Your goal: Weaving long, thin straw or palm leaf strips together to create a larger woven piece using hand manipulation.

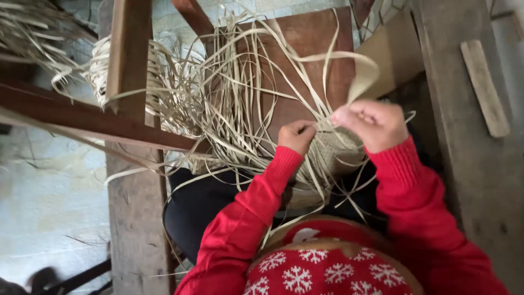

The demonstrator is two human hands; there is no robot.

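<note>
My left hand is closed around thin pale straw strips that fan out up and to the left. My right hand pinches a wider pale strip that loops up above it. Between and below both hands sits a small woven straw piece, partly hidden by the hands and loose strands. Both arms wear red sleeves.
A brown wooden board lies behind the strips. Wooden beams cross at the left, with a bundle of straw at the top left. A thick wooden post runs down the right. Pale floor shows at the lower left.
</note>
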